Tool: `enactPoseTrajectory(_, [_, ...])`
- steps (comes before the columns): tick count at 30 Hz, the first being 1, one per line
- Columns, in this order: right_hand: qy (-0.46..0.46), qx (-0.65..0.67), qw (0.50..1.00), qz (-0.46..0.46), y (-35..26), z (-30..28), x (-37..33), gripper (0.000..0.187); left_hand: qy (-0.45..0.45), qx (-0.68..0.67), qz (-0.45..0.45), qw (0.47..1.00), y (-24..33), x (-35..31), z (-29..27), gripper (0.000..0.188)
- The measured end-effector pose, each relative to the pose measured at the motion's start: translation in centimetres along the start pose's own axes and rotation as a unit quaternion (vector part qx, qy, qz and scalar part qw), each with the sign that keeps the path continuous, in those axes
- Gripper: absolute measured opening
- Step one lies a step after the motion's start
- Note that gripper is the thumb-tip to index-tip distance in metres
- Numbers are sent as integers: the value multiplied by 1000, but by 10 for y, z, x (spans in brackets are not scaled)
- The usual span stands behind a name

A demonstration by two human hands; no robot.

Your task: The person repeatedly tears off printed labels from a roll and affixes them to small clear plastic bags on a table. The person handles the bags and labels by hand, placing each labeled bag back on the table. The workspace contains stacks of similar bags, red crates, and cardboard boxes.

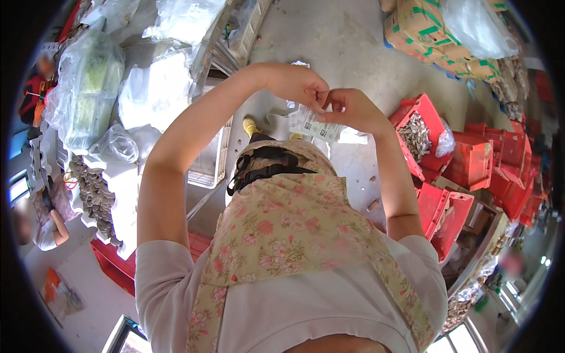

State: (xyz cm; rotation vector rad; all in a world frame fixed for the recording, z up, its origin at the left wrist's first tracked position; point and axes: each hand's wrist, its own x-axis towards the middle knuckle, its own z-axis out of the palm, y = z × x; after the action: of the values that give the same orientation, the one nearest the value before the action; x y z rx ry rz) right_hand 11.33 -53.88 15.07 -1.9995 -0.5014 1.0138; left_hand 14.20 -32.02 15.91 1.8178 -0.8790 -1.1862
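Note:
My left hand (298,84) and my right hand (355,110) meet in front of me, above the floor. Both are closed in a pinch at the upper edge of a white label sheet (310,126) with black printed squares and small print. The right thumb and fingers lie against the sheet. The left fingertips press together right beside them, at its top edge. Whether a single label is peeled loose between the fingertips is too small to tell. The sheet hangs down below the hands, over the grey floor.
Plastic-wrapped green vegetables (94,88) and clear bags (156,88) lie on a table at left, beside a white foam tray (126,206). A pale plastic crate (209,156) stands below. Red crates (468,159), one holding mushrooms (415,138), and taped cartons (421,29) are at right. Other people are at far left.

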Motion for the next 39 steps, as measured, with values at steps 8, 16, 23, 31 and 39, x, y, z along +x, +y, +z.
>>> enactPoseTrajectory(8, [-28,-11,998,-51,2,0,-11,19,5,-70,62,996,-27,-7,19,20])
enactPoseTrajectory(16, [24,-156,984,-85,6,-3,-23,17,53,-77,-55,994,-34,-10,26,17])
enactPoseTrajectory(23, [28,-89,995,-18,8,16,-18,32,110,-111,-67,985,-24,-3,31,15])
enactPoseTrajectory(31, [177,-212,958,-73,2,42,-25,23,158,-96,-120,975,-8,-6,34,14])
enactPoseTrajectory(39, [187,-282,937,-83,-1,53,-24,20,174,-101,-167,965,-13,0,43,12])
